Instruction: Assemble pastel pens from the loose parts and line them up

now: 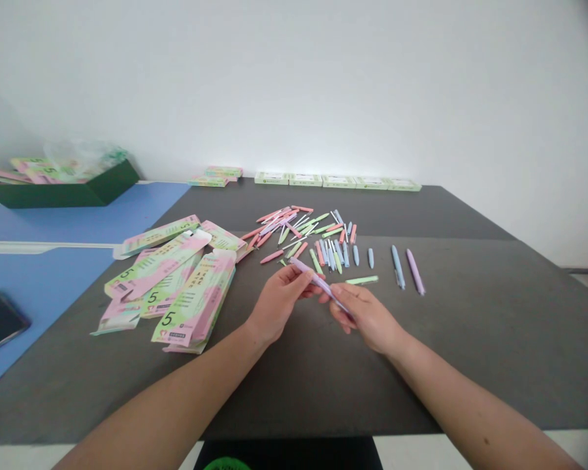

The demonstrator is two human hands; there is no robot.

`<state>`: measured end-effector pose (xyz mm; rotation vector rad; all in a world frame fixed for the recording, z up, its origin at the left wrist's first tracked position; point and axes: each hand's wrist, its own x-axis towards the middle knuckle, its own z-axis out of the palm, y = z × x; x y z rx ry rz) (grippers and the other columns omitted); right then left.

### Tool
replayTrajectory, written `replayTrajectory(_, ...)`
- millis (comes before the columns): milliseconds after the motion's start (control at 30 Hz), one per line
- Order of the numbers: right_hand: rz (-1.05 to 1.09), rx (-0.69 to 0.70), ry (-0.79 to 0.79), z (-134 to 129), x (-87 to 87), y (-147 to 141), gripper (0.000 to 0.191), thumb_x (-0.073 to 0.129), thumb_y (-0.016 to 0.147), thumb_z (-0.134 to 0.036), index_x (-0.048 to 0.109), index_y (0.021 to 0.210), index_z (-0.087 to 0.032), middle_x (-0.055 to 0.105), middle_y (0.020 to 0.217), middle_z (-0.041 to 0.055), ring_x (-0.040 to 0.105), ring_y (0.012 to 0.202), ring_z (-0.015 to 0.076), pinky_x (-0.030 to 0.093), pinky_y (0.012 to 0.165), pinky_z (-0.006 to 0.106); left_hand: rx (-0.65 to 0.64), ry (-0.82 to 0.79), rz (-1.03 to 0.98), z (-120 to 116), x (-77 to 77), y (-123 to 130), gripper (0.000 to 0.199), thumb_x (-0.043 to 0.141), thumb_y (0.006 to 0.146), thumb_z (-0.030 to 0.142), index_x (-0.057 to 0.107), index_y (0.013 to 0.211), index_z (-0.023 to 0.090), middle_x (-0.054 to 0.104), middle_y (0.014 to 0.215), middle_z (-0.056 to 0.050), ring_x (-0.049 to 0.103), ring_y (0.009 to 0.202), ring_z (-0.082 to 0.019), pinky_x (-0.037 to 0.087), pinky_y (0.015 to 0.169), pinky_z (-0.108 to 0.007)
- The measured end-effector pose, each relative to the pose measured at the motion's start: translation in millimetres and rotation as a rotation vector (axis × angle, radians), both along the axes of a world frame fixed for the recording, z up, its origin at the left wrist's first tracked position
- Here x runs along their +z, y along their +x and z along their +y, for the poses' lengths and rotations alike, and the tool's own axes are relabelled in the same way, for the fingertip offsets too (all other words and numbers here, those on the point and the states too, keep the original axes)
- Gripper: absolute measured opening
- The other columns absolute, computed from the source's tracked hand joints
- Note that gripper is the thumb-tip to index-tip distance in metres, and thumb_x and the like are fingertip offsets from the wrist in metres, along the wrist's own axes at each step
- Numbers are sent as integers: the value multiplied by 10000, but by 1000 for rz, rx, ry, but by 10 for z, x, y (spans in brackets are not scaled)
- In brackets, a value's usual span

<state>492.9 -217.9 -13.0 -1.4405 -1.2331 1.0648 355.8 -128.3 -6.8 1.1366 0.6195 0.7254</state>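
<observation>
A purple pen (318,282) is held between both hands above the dark table, slanting down to the right. My left hand (285,292) pinches its upper-left part, and my right hand (363,309) grips the lower-right end. Just beyond them spreads a heap of loose pen parts (294,228) in pink, green, blue and purple, with thin white refills among them. Near my right fingers lies a green pen (361,280). Farther right, a blue pen (398,266) and another purple pen (415,271) lie side by side, looking whole.
Flattened pink-and-green cartons (191,294) are piled on the left. A row of small boxes (338,181) lines the back edge, with more cartons (218,175) beside it. A green bin (98,186) and a phone (0,320) sit on the blue surface (73,274).
</observation>
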Motion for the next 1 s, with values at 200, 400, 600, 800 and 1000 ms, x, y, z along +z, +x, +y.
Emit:
replayTrajectory(200,-132,-215,80,20,4,-16,294,645,723,-367,576,954,-199,473,620,-46,406,536,97,329,492,209,77,55,68,-4,-9,5,243,668,717,368,654,801,141,682,786,-41,594,671,-115,449,684,-244)
replayTrajectory(400,204,54,-54,-16,18,-4,352,408,872,-470,575,821,-165,333,473,-73,227,375,67,249,382,212,-62,3,-41,-13,-6,-6,229,665,726,370,646,801,154,688,825,-45,590,669,-110,453,708,-259)
replayTrajectory(600,-207,-266,109,26,-17,-11,303,667,701,-363,588,943,-198,524,710,-15,438,563,101,344,506,216,40,21,43,-1,-44,17,221,669,728,353,641,784,141,668,764,-33,575,660,-102,444,683,-234)
replayTrajectory(800,161,11,-70,-24,60,5,346,426,870,-482,575,808,-176,379,487,-61,272,384,71,271,392,204,-119,-28,-60,-3,-27,0,216,655,745,353,666,812,148,674,802,-44,572,665,-102,441,688,-231)
replayTrajectory(1000,388,79,-127,-8,44,-36,288,496,842,-462,529,884,-178,350,516,-90,196,366,46,235,363,185,-107,-20,-69,-28,-1,5,215,659,738,356,656,812,155,682,803,-40,575,646,-106,450,692,-251)
